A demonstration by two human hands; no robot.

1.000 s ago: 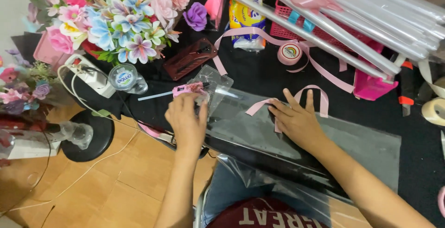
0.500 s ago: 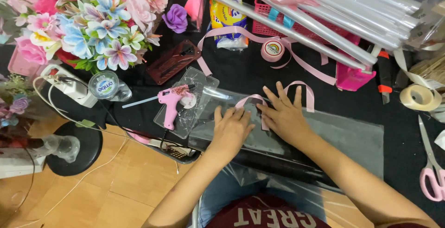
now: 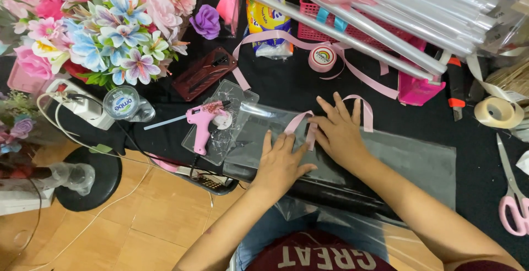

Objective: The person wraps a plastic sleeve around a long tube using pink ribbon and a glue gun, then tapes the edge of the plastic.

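Left hand (image 3: 281,163) off the glue gun (image 3: 202,124) and now flat, fingers spread, on the clear wrap (image 3: 386,161) mid-tabletop. Right hand (image 3: 340,133) open beside it, pinning pink ribbon (image 3: 300,121) down. Gun parked on its plastic tray (image 3: 231,97); gluing paused, pressing underway.

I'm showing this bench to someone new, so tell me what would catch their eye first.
First, both hands at the centre: the left hand and right hand press flat on a clear sheet, pinning a pink ribbon between them. Next, the big bunch of flowers at the top left, pink, blue and white. Then the pink glue gun lying just left of the hands, and the clear rolls slanting across the top right.
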